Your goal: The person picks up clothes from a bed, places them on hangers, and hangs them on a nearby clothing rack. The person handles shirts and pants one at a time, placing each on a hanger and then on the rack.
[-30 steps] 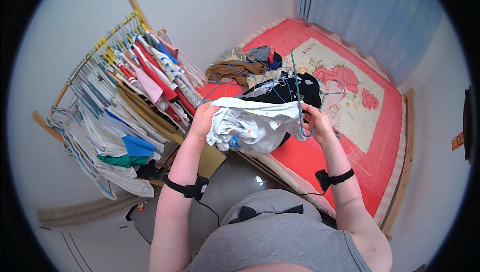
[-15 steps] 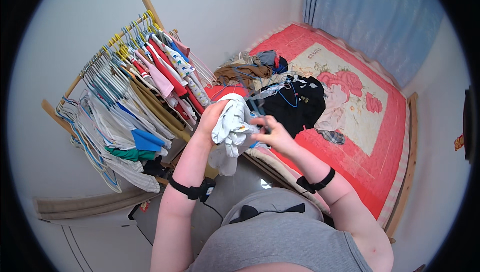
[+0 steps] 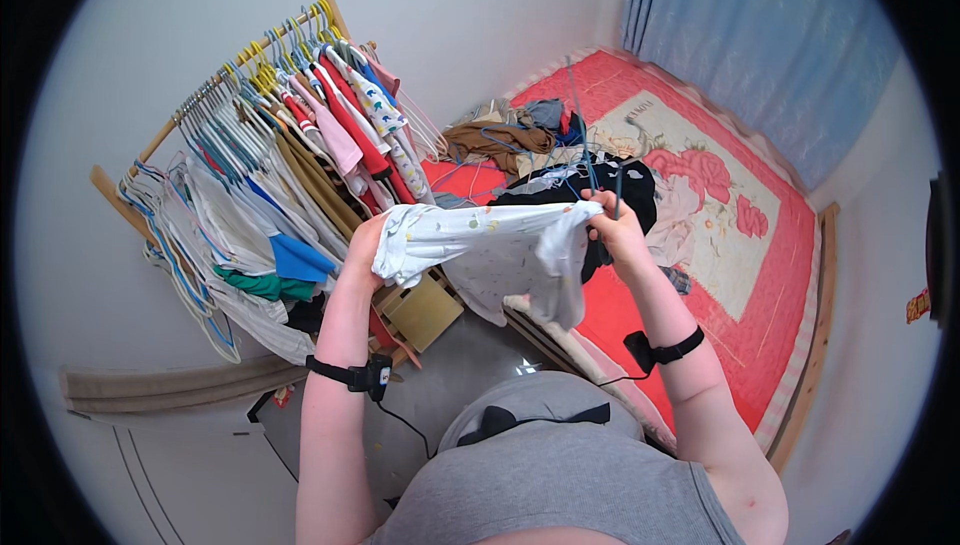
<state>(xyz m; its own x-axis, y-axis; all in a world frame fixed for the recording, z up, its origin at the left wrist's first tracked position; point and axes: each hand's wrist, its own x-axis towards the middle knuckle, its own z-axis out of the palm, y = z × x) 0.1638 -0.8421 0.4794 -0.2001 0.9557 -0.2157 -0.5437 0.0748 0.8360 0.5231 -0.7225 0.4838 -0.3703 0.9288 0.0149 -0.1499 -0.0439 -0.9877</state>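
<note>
I hold a white patterned garment [image 3: 495,250] stretched between both hands in front of my chest. My left hand [image 3: 368,245] grips its left end, close to the clothes rack. My right hand [image 3: 612,227] grips the right end together with a thin blue wire hanger [image 3: 585,140] that sticks up above the fingers. The lower part of the garment hangs loose under my right hand.
A wooden clothes rack [image 3: 240,175] full of hung clothes stands at the left by the wall. A bed with a red flowered cover [image 3: 740,215] lies at the right, with a heap of clothes [image 3: 540,145] on its near end. A cardboard box [image 3: 425,310] sits under the rack. Blue curtains hang behind.
The garment was bunched up between my hands close together; now my hands have moved apart and it is spread out wide, with the hanger upright in my right hand.
</note>
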